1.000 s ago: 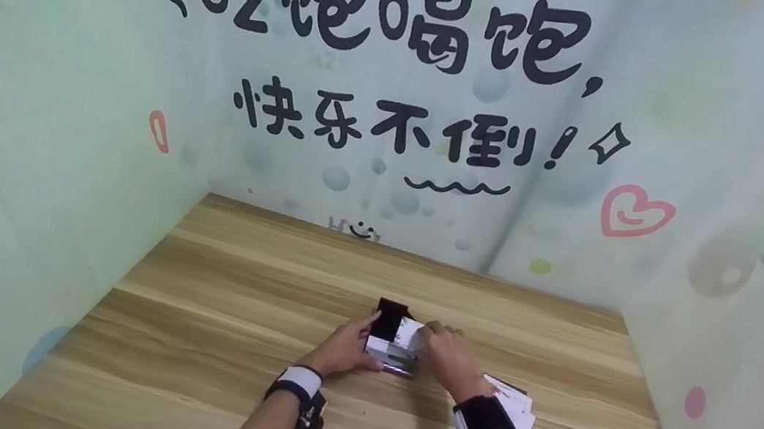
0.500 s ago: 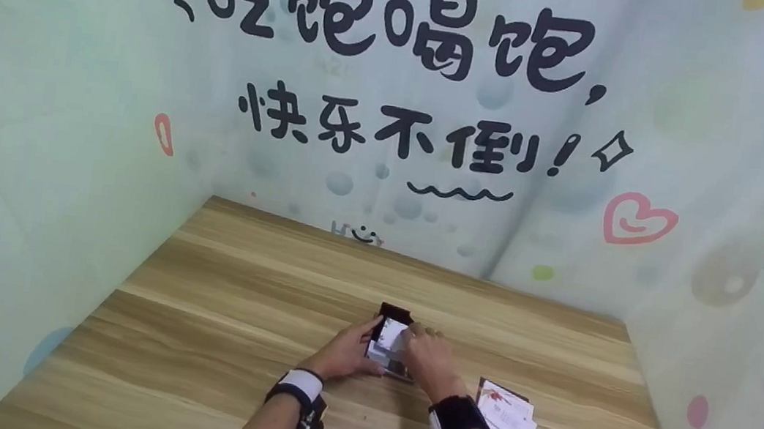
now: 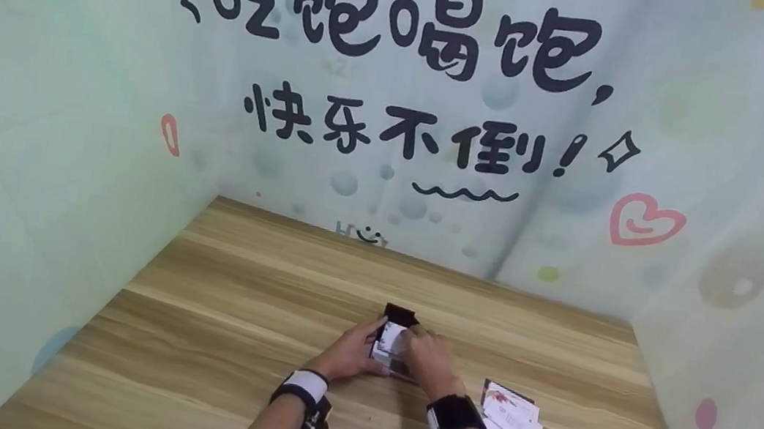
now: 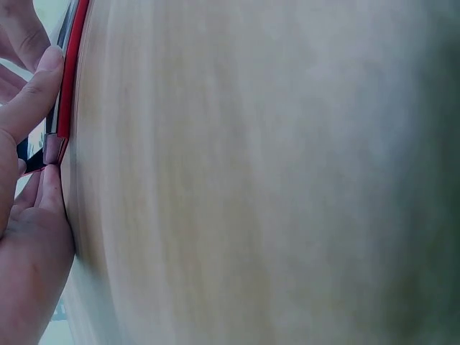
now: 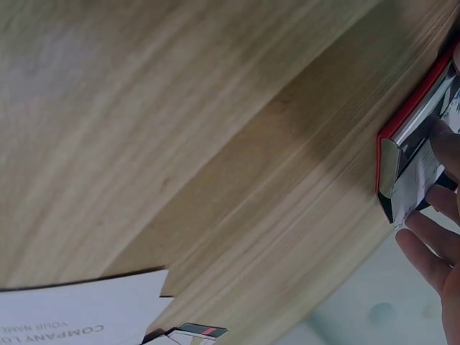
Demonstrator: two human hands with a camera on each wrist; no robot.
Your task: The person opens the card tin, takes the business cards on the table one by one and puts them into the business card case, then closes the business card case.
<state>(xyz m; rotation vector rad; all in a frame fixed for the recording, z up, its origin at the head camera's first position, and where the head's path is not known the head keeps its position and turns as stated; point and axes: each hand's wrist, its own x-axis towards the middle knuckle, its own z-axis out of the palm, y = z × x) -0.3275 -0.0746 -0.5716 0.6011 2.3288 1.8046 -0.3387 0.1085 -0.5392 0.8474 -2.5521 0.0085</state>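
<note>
Two hands, one case, one card between them. I count a single case (image 3: 401,313), red outside and dark inside, its dark flap toward the tabletop's (image 3: 227,327) far edge. It sits well in from the left and right edges, closer to the right. From here I cannot tell whether it rests on the wood or is held just above.

Left hand (image 3: 352,355): one thumb on the near side of the case, fingers along its left side, gripping it. Right hand (image 3: 429,361): fingers curled, pinching one white card (image 3: 391,338) over the inside of the case. I cannot tell whether a second card lies beneath.

One pile (image 3: 512,416) of cards lies toward the right edge, beyond the right wrist; I make it at least four, fanned and overlapping, white with red marks, one dark border showing at the back. In the right wrist view, one of them carries two lines of print, upside down to me.

Two wristbands, one per arm: left band (image 3: 306,384) white and black, right band (image 3: 460,418) mostly black. Behind the far edge, one backdrop (image 3: 327,185): eight large dark characters in two rows of four, one pink heart (image 3: 647,221).
</note>
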